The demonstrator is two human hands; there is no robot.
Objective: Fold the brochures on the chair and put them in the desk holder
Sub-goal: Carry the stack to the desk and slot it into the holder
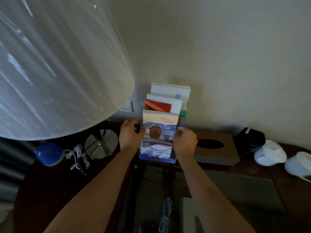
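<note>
Plain cream wall filled the back, dimly lit, with a white wall socket low behind the lamp. A big pale lampshade, wrapped in clear plastic, took up the left side, its metal round base standing on a dark wooden desk. On the desk sat a tan tissue box toward the right, a tangled white cable near the lamp base, and two white cups at the far right.
</note>
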